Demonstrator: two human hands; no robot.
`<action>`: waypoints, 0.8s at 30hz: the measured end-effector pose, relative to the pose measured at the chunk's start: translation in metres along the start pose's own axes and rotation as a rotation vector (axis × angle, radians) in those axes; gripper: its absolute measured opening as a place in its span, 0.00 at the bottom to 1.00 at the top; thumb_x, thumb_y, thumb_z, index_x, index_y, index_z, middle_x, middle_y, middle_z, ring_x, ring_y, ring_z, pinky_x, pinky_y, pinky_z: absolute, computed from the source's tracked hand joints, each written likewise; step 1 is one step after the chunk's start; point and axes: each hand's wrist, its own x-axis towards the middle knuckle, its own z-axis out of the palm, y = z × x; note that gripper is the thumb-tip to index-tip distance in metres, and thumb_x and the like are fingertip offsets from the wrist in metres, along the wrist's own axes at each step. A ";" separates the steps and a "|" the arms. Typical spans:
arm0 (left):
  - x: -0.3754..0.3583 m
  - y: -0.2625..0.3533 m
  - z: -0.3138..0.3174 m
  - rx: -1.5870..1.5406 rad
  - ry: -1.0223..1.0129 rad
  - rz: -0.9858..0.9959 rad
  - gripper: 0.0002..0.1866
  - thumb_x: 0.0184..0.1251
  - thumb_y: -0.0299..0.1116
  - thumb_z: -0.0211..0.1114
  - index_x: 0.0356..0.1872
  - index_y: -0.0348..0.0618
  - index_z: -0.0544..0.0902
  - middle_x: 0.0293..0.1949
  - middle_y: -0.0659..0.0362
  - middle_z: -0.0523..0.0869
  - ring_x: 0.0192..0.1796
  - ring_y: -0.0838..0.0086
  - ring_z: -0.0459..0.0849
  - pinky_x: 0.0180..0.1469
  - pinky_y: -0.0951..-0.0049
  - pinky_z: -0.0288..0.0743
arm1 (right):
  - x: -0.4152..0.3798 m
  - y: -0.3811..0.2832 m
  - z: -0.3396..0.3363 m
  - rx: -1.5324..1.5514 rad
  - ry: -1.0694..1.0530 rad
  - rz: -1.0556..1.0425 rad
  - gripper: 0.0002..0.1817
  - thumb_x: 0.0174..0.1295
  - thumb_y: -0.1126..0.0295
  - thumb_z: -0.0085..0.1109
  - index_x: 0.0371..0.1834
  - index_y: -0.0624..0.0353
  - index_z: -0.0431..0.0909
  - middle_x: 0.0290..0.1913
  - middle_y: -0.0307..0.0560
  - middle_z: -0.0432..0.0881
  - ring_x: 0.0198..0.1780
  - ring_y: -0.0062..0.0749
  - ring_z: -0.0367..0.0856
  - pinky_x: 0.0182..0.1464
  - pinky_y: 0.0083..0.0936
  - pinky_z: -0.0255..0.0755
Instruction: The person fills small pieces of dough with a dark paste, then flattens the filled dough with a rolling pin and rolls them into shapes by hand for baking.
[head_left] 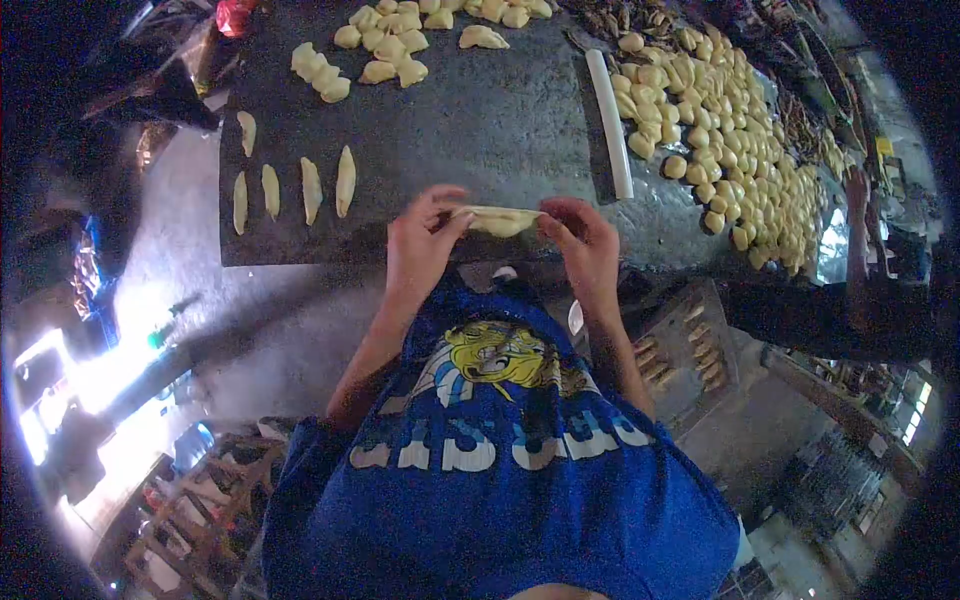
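A flat, elongated piece of dough (503,221) is stretched sideways between my two hands at the near edge of the dark worktable (470,120). My left hand (422,238) pinches its left end between thumb and fingers. At the opposite end, my right hand (583,238) grips the dough the same way. Left of my hands lie several slim, pointed dough rolls, the nearest being a dough roll (346,182). Short dough pieces (388,40) are heaped at the table's far side, and a single dough piece (484,38) sits apart from them.
A long pale rod (609,125) lies on the table to the right. Beyond it spreads a large batch of round dough balls (730,130). A joined strip of dough (320,73) is at the far left. Below right, a tray (690,350) carries shaped pieces.
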 end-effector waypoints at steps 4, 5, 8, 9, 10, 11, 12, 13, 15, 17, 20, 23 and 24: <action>0.019 -0.032 0.002 0.419 0.098 0.318 0.05 0.62 0.30 0.68 0.37 0.42 0.86 0.36 0.58 0.86 0.36 0.72 0.84 0.40 0.74 0.77 | 0.017 0.029 0.008 -0.143 0.059 -0.119 0.10 0.56 0.76 0.66 0.42 0.61 0.81 0.36 0.47 0.84 0.38 0.37 0.84 0.44 0.27 0.76; 0.028 -0.044 0.001 0.561 0.141 0.518 0.06 0.60 0.31 0.69 0.37 0.43 0.86 0.36 0.59 0.85 0.38 0.70 0.83 0.42 0.72 0.77 | 0.022 0.039 0.011 -0.342 0.096 -0.231 0.08 0.57 0.77 0.66 0.40 0.61 0.81 0.37 0.47 0.84 0.39 0.36 0.84 0.44 0.26 0.76; 0.033 -0.060 0.000 0.759 0.163 0.695 0.08 0.58 0.32 0.69 0.39 0.45 0.86 0.39 0.61 0.83 0.43 0.65 0.81 0.46 0.67 0.76 | 0.023 0.044 0.011 -0.714 0.160 -0.540 0.08 0.56 0.77 0.66 0.39 0.60 0.81 0.41 0.48 0.83 0.42 0.40 0.83 0.46 0.29 0.76; 0.034 -0.061 0.000 0.788 0.154 0.684 0.09 0.57 0.32 0.69 0.39 0.46 0.86 0.40 0.61 0.83 0.45 0.64 0.80 0.48 0.65 0.75 | 0.025 0.044 0.011 -0.800 0.174 -0.643 0.08 0.56 0.77 0.66 0.39 0.60 0.81 0.43 0.49 0.83 0.44 0.42 0.82 0.47 0.31 0.76; 0.032 -0.062 0.000 0.819 0.149 0.661 0.10 0.58 0.33 0.68 0.41 0.46 0.85 0.43 0.61 0.82 0.48 0.64 0.79 0.49 0.63 0.75 | 0.023 0.043 0.008 -0.779 0.141 -0.614 0.11 0.55 0.76 0.66 0.42 0.59 0.81 0.46 0.49 0.82 0.47 0.44 0.80 0.49 0.34 0.75; 0.026 -0.056 0.000 0.850 0.144 0.636 0.11 0.60 0.34 0.67 0.43 0.46 0.85 0.46 0.61 0.81 0.50 0.64 0.78 0.51 0.62 0.74 | 0.019 0.041 0.004 -0.758 0.109 -0.584 0.13 0.55 0.75 0.65 0.45 0.57 0.81 0.48 0.50 0.80 0.50 0.47 0.78 0.51 0.37 0.74; 0.022 -0.053 0.000 0.882 0.141 0.613 0.12 0.61 0.34 0.66 0.46 0.46 0.84 0.49 0.61 0.81 0.52 0.64 0.77 0.53 0.60 0.74 | 0.018 0.039 0.001 -0.735 0.077 -0.557 0.15 0.55 0.74 0.64 0.47 0.56 0.81 0.51 0.50 0.79 0.53 0.50 0.76 0.52 0.41 0.73; 0.019 -0.052 0.001 0.923 0.133 0.598 0.15 0.62 0.35 0.65 0.49 0.46 0.83 0.51 0.60 0.79 0.55 0.63 0.76 0.55 0.59 0.72 | 0.018 0.039 0.002 -0.763 0.067 -0.608 0.17 0.55 0.74 0.64 0.50 0.55 0.80 0.53 0.50 0.78 0.54 0.51 0.76 0.53 0.41 0.73; 0.010 -0.051 0.003 1.003 0.111 0.568 0.20 0.63 0.37 0.64 0.56 0.46 0.79 0.57 0.60 0.77 0.60 0.61 0.73 0.59 0.55 0.70 | 0.016 0.041 0.001 -0.818 0.051 -0.704 0.21 0.56 0.73 0.64 0.55 0.52 0.79 0.56 0.50 0.77 0.55 0.53 0.75 0.54 0.42 0.72; 0.001 -0.047 0.007 1.023 0.108 0.540 0.25 0.63 0.37 0.63 0.61 0.45 0.75 0.60 0.59 0.75 0.63 0.60 0.69 0.62 0.54 0.67 | 0.014 0.046 -0.004 -0.915 -0.012 -0.731 0.24 0.56 0.71 0.63 0.59 0.50 0.77 0.59 0.50 0.75 0.57 0.53 0.73 0.56 0.45 0.71; -0.004 -0.040 0.005 0.984 0.018 0.580 0.29 0.63 0.36 0.63 0.66 0.43 0.70 0.62 0.57 0.74 0.66 0.58 0.67 0.64 0.52 0.64 | 0.017 0.041 -0.008 -0.913 -0.015 -0.763 0.26 0.56 0.67 0.64 0.61 0.47 0.76 0.61 0.49 0.74 0.59 0.52 0.72 0.58 0.47 0.69; -0.011 -0.039 0.004 0.956 -0.004 0.554 0.30 0.63 0.35 0.62 0.68 0.42 0.68 0.61 0.55 0.75 0.67 0.57 0.66 0.66 0.51 0.62 | 0.017 0.042 -0.016 -0.987 -0.032 -0.807 0.26 0.57 0.65 0.63 0.62 0.48 0.75 0.61 0.49 0.74 0.60 0.51 0.71 0.58 0.48 0.68; -0.012 -0.039 0.004 0.955 0.011 0.532 0.31 0.63 0.35 0.62 0.68 0.42 0.68 0.61 0.54 0.75 0.68 0.57 0.65 0.66 0.51 0.61 | 0.019 0.041 -0.018 -1.036 -0.047 -0.829 0.26 0.57 0.64 0.63 0.62 0.48 0.75 0.61 0.50 0.74 0.60 0.51 0.70 0.58 0.48 0.68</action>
